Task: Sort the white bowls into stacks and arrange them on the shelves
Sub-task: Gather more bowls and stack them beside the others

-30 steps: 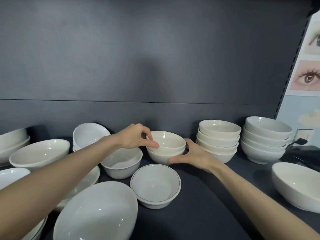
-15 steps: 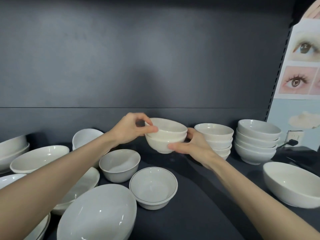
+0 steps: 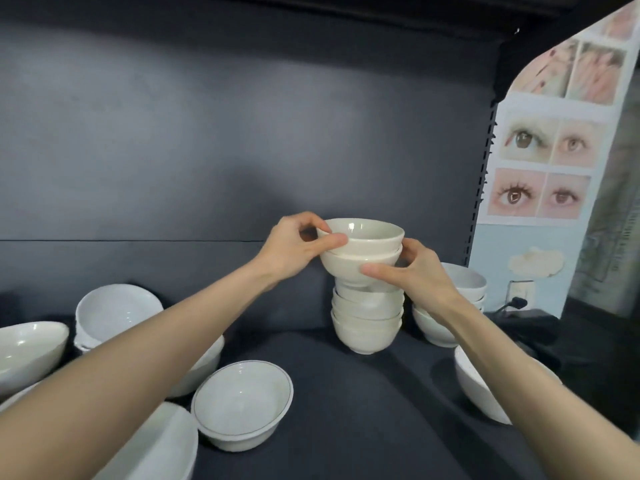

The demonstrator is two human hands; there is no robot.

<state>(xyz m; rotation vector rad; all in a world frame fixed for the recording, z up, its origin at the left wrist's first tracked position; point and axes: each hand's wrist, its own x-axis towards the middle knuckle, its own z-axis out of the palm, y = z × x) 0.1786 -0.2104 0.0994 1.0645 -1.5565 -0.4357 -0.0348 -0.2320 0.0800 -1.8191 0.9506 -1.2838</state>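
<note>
Two nested white bowls [image 3: 363, 252] hang just right of centre, directly above a stack of like bowls [image 3: 367, 318] standing on the dark shelf [image 3: 346, 393]. Whether the lower one touches the stack's top bowl cannot be told. The left hand [image 3: 292, 249] takes the pair at 9 o'clock, thumb across the outer wall and fingers curled at the rim. The right hand [image 3: 414, 277] takes it at 3 o'clock, thumb along the lower bowl's wall. Each grip is clamped on the pair. They look like glazed ceramic: stiff, smooth, probably slippery, weighty for their size, and apt to chip if rims knock. Holding opposite sides beneath the flare seems soundest, so the foot can settle squarely into the bowl below. A second stack [image 3: 465, 284] stands close at 3 o'clock of the first, and a line-rimmed bowl [image 3: 242, 407] sits loose at 7 o'clock
</note>
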